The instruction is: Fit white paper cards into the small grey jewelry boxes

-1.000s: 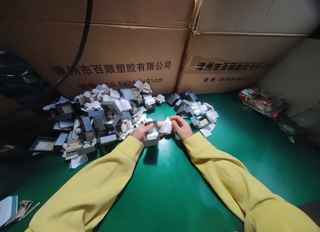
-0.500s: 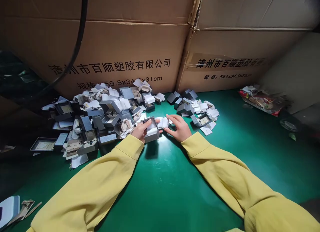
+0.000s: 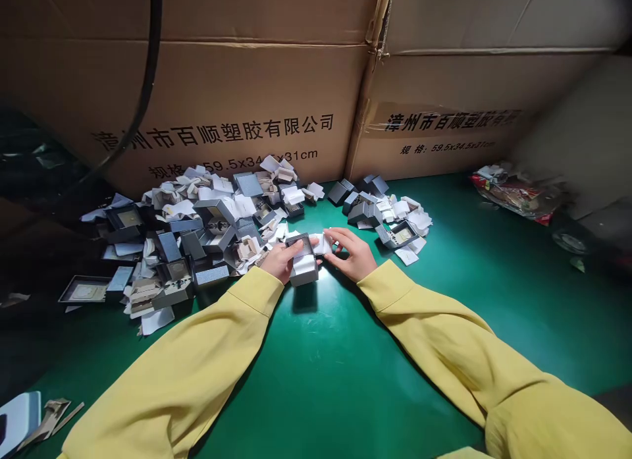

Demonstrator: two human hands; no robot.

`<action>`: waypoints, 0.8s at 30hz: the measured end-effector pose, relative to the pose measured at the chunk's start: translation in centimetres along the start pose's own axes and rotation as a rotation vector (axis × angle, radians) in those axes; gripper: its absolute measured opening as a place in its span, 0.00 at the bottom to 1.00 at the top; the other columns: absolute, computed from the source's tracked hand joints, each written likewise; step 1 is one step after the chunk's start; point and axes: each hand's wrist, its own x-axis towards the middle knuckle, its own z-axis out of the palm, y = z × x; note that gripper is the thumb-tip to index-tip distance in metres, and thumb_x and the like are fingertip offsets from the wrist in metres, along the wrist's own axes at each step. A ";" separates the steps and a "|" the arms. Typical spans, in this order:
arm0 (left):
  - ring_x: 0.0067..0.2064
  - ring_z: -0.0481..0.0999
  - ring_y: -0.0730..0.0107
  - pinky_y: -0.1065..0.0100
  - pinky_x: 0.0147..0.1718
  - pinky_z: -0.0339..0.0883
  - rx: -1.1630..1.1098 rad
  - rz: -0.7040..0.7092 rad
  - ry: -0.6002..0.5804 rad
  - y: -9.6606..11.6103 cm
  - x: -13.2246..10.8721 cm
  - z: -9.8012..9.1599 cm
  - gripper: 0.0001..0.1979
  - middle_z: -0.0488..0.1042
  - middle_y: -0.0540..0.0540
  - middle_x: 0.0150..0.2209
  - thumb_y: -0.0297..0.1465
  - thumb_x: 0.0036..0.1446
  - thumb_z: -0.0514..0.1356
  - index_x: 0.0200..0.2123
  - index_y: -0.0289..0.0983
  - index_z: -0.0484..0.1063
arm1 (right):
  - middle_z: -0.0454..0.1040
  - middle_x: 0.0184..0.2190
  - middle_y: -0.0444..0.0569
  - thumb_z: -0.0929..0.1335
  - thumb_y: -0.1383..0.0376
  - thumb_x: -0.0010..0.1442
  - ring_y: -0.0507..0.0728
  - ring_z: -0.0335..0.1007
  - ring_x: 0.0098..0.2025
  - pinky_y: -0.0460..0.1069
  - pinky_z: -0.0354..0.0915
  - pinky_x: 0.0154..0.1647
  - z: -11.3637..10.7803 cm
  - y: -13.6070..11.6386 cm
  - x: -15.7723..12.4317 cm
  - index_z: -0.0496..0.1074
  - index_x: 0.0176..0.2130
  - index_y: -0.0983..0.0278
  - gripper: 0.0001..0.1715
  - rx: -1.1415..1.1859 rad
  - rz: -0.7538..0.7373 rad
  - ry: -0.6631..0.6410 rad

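Note:
In the head view, my left hand [image 3: 280, 261] is closed around a small grey jewellery-style box [image 3: 304, 273] with its open side showing and white lining inside. My right hand [image 3: 356, 255] pinches a small white folded paper piece [image 3: 322, 243] right beside the box. The fingers of my left hand lie behind that piece, and whether it is still joined to the box I cannot tell. Both hands are above the green table [image 3: 340, 353], between two heaps of similar boxes.
A big heap of grey boxes and white paper pieces [image 3: 212, 192] spreads to the left. A smaller heap [image 3: 365, 212] lies right of centre. Large cardboard cartons [image 3: 237, 83] stand behind. A plastic bag [image 3: 518, 192] lies far right; a pale device [image 3: 20, 419] is at lower left.
The grey box has shifted slightly right and down in my left hand. The right fingers stay on the white piece, of which less shows beside the box. The view has moved a little.

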 end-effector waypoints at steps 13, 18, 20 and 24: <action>0.37 0.77 0.53 0.57 0.37 0.72 0.033 -0.032 -0.056 0.3 -0.1 0.2 0.23 0.77 0.36 0.36 0.37 0.48 0.63 0.45 0.28 0.72 | 0.66 0.46 0.51 0.65 0.65 0.53 0.51 0.66 0.34 0.46 0.68 0.32 0.3 0.4 -0.1 0.65 0.52 0.60 0.26 -0.040 0.016 -0.051; 0.38 0.77 0.54 0.59 0.38 0.71 0.050 -0.009 -0.045 0.1 0.0 0.1 0.22 0.77 0.36 0.36 0.37 0.48 0.62 0.44 0.28 0.73 | 0.66 0.45 0.51 0.65 0.61 0.54 0.52 0.66 0.36 0.46 0.68 0.31 0.2 0.1 -0.2 0.66 0.51 0.60 0.23 -0.060 0.010 -0.068; 0.37 0.77 0.54 0.59 0.38 0.72 0.039 -0.017 -0.042 0.1 0.2 -0.1 0.21 0.77 0.37 0.34 0.36 0.47 0.63 0.43 0.28 0.73 | 0.67 0.44 0.51 0.65 0.59 0.55 0.53 0.67 0.37 0.47 0.68 0.32 0.2 0.1 -0.2 0.67 0.50 0.60 0.22 -0.080 0.014 -0.064; 0.37 0.77 0.53 0.53 0.39 0.71 -0.020 -0.059 -0.038 0.4 0.3 -0.4 0.20 0.77 0.35 0.34 0.35 0.49 0.62 0.41 0.26 0.73 | 0.68 0.46 0.52 0.65 0.57 0.56 0.57 0.65 0.45 0.51 0.68 0.42 0.1 0.4 0.3 0.66 0.51 0.60 0.24 -0.145 -0.044 -0.088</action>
